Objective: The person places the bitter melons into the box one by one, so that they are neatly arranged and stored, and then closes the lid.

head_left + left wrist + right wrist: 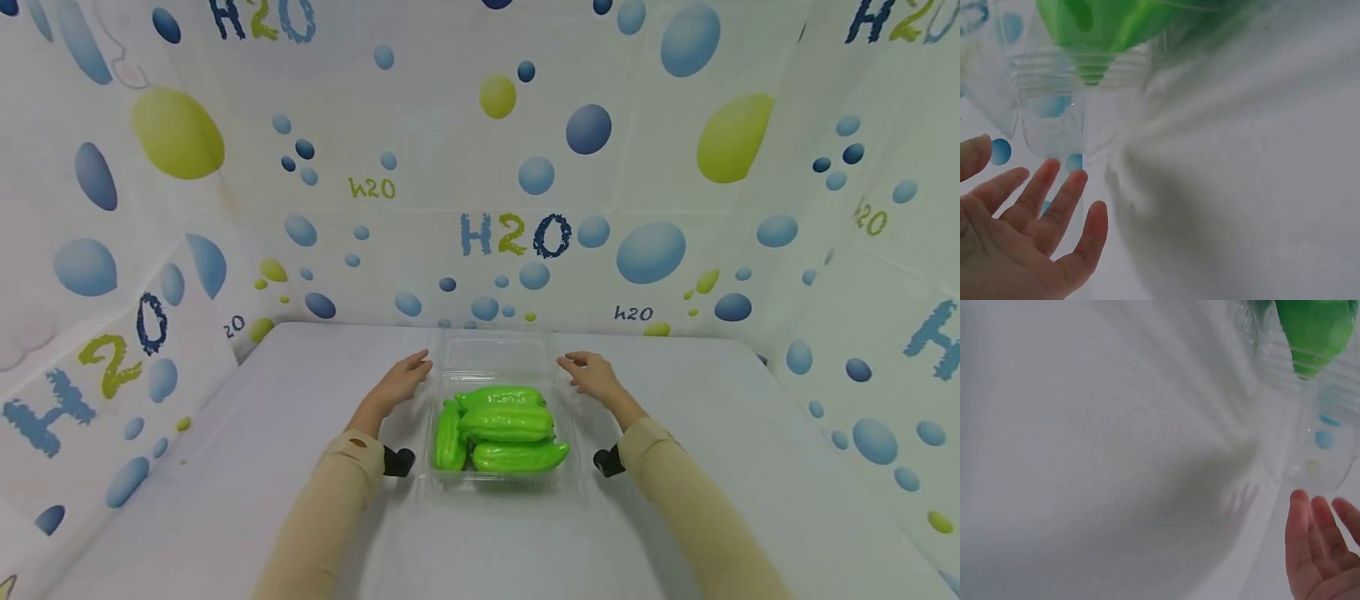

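Observation:
In the head view a clear plastic clamshell box (498,476) sits on the white table. Inside it lie several glossy, bright green, long ridged vegetables (507,423), which look like peppers or bitter melons. Its clear lid (495,354) is folded back at the far side. My left hand (400,385) is just left of the lid, and my right hand (597,380) is just right of it. Both wrist views show the fingers extended and apart, near the lid's edge and gripping nothing. A green tip (1092,72) shows through the ridged box wall in the left wrist view.
White table surface (225,500) extends on both sides of the box. Behind and beside it hang white sheets (435,125) printed with blue and lime bubbles and H2O lettering. A black wrist camera (399,462) is on the left wrist, another (608,462) on the right.

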Demonstrator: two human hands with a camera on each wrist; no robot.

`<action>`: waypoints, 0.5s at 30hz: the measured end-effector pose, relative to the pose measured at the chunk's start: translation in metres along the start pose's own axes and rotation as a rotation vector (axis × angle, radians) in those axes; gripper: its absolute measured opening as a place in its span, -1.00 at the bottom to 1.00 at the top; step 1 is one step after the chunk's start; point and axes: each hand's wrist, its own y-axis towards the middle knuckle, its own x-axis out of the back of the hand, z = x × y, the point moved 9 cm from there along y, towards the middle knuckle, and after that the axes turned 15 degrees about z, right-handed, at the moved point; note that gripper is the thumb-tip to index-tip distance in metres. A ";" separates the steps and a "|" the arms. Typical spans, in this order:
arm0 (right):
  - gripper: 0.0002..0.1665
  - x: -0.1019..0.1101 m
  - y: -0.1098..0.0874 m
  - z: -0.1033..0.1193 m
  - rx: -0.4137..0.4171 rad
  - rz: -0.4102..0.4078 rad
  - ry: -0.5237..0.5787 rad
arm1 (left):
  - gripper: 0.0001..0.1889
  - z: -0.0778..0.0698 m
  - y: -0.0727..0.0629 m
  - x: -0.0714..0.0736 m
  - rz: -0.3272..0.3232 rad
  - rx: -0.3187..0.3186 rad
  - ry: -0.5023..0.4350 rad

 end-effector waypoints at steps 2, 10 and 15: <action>-0.37 -0.001 0.004 -0.006 -0.024 0.019 0.086 | -0.44 0.002 0.005 -0.001 -0.001 0.030 -0.067; -0.49 -0.007 0.013 -0.024 -0.071 -0.004 0.328 | -0.46 0.042 0.040 0.005 -0.060 0.105 -0.113; -0.53 -0.008 0.015 -0.033 -0.110 -0.018 0.396 | -0.54 0.011 0.015 -0.002 -0.085 0.138 -0.102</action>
